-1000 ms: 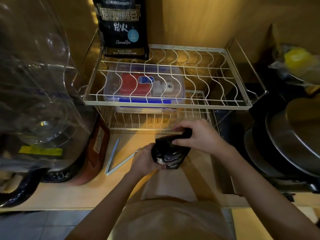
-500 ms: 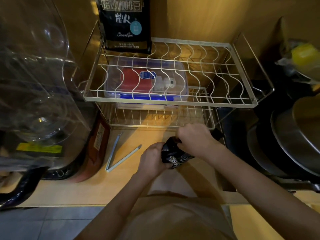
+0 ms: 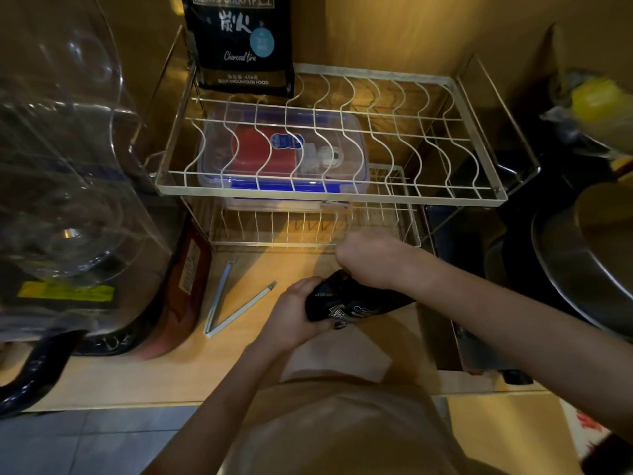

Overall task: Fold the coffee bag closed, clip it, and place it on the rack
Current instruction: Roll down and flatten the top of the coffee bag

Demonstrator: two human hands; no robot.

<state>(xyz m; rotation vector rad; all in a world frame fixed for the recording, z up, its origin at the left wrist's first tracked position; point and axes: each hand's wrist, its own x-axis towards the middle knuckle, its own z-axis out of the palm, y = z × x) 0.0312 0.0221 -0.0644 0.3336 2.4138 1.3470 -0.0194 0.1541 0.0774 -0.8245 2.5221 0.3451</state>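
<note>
The left hand (image 3: pixel 294 311) is gripping the coffee bag (image 3: pixel 349 301) low over the counter (image 3: pixel 144 368) while the right hand (image 3: pixel 371 258), fingers apparently closed, is folding its top; next, reaching the clip (image 3: pixel 236 303) lying just left.

The top shelf of the rack (image 3: pixel 479 197) is bare wire from its middle to its right end; a tall dark bag (image 3: pixel 239 46) fills the back left corner. On the counter (image 3: pixel 137 378) an open clip (image 3: pixel 233 303) lies left of the hands, with a clear jug (image 3: pixel 68 166) crowding the left and pans (image 3: pixel 582 262) the right.
</note>
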